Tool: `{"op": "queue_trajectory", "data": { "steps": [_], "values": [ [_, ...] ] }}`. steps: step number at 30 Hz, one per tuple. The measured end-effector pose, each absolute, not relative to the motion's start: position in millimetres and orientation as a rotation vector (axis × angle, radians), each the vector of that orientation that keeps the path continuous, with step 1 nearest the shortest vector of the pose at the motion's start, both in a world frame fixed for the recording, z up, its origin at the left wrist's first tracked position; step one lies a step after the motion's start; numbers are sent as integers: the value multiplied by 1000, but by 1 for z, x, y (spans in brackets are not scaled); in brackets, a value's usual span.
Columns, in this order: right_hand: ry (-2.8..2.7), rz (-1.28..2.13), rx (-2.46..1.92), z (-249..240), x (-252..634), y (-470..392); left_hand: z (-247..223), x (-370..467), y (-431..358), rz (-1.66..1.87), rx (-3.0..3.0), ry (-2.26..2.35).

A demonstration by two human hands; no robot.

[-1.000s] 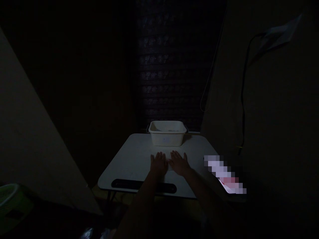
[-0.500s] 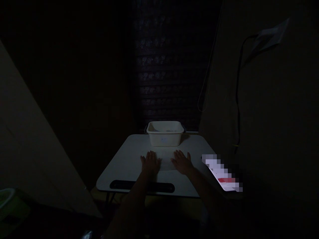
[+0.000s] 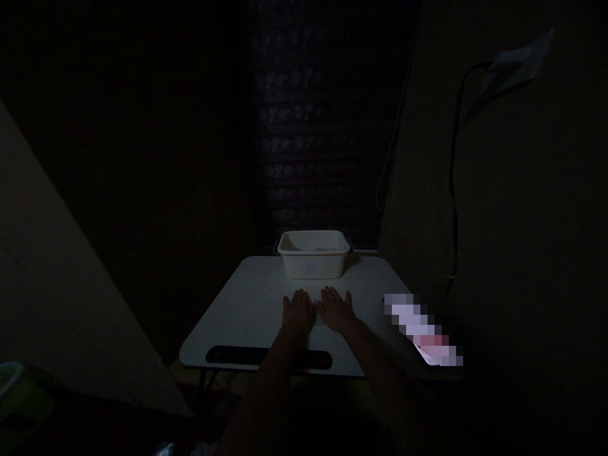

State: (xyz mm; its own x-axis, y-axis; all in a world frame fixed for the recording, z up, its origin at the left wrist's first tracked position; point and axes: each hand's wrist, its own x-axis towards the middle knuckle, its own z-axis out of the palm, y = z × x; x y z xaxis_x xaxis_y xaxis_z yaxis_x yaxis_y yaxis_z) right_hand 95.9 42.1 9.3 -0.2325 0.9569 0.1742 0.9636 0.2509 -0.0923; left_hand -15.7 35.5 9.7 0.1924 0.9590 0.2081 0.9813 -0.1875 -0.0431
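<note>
Both of my hands lie palm down on a small white folding table (image 3: 237,304), close together with the thumbs nearly meeting. My left hand (image 3: 298,311) has its fingers stretched forward. My right hand (image 3: 335,309) rests just beside it, fingers also spread out flat. Beneath and between them is a thin, pale, flat sheet (image 3: 324,320), too dim to make out its material. Beyond the fingertips stands a white plastic basin (image 3: 312,265); something pale shows inside, but I cannot tell what.
A black slot (image 3: 232,354) runs along the table's near edge. At the right lies a lit screen (image 3: 420,329), blurred out. A dark cord (image 3: 453,190) hangs on the right wall. A green basket (image 3: 23,399) sits low at the left. The room is very dark.
My two hands have slid inward over the table, from well apart to almost touching. Their fingers remain flat. The view has shifted slightly; the basin stays in its place.
</note>
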Motion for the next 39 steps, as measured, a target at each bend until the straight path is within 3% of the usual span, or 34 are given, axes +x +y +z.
{"op": "queue_trajectory", "data": {
  "steps": [16, 30, 39],
  "values": [
    [-2276, -121, -1931, 9, 134, 38, 10, -51, 28, -154, -2221, -1866],
    [-2387, -58, -1687, 15, 99, 43, 13, -16, 35, -172, -2314, -1823],
    [-2355, -79, -1814, 9, 113, 41, 17, -25, 26, -118, -2298, -1858]
  ]
}}
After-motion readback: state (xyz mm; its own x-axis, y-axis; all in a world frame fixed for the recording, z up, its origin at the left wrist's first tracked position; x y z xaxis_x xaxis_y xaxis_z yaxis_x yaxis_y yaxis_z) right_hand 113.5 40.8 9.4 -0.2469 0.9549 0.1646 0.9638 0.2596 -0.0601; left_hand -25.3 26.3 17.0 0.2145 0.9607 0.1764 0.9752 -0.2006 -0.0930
